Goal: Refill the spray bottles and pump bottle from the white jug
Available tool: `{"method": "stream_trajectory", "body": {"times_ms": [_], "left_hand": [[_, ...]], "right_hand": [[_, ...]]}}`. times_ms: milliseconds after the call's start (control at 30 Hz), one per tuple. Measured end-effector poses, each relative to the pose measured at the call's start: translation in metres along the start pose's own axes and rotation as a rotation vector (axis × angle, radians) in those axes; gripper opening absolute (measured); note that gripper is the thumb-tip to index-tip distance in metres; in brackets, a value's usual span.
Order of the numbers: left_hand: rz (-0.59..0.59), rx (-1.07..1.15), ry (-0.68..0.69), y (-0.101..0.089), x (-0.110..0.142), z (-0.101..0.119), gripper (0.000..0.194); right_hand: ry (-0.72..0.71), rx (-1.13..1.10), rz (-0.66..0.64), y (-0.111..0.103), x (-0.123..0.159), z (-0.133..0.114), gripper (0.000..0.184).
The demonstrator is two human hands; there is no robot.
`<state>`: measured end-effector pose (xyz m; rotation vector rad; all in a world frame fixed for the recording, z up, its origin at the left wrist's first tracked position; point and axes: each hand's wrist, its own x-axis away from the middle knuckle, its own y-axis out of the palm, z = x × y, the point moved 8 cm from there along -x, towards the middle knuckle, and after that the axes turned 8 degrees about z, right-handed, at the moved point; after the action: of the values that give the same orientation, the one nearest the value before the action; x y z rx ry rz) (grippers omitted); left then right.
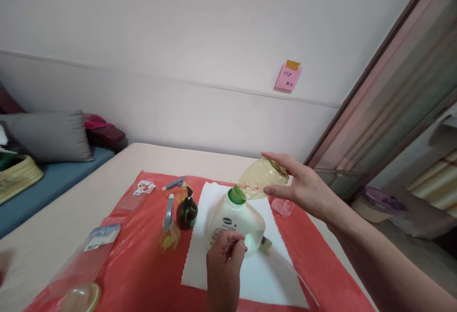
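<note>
My right hand [303, 188] grips a clear bottle of yellowish liquid [260, 179], tipped so that its green neck [236, 195] meets the mouth of a white bottle [237, 224]. My left hand [224, 259] holds the white bottle at its lower front, over a white paper towel [250, 274]. The white bottle carries a dark oval label. A small tan object lies at its right base.
A red mat [143, 255] covers the beige table [71, 217]. On it stand a dark green pump bottle [186, 212], a small yellow spray bottle [169, 229], clear packets, a small clear cup [283, 206] and a clear lid [80, 297]. A pink note [288, 77] is stuck to the wall.
</note>
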<state>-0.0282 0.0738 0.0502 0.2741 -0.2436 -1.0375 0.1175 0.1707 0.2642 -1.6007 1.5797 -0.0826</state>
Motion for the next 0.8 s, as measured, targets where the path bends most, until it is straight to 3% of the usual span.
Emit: {"method": "stream_trajectory", "body": {"times_ms": [333,533,667,800], "left_hand": [[-0.055,-0.039,-0.026,0.002,0.001,0.004,0.016],[-0.035,-0.059,-0.008,0.001,0.001,-0.001,0.017],[-0.08,-0.091,0.0,0.007,0.003,-0.003,0.02],[-0.196,-0.081,-0.069,0.023,0.017,-0.008,0.039]], "right_hand": [[-0.063,0.01,-0.004,0.002,0.002,-0.012,0.061],[0.01,0.005,0.109,-0.019,0.024,0.011,0.065],[0.273,-0.229,0.263,-0.024,0.076,0.06,0.072],[0.578,-0.508,0.501,0.013,0.171,0.105,0.06]]}}
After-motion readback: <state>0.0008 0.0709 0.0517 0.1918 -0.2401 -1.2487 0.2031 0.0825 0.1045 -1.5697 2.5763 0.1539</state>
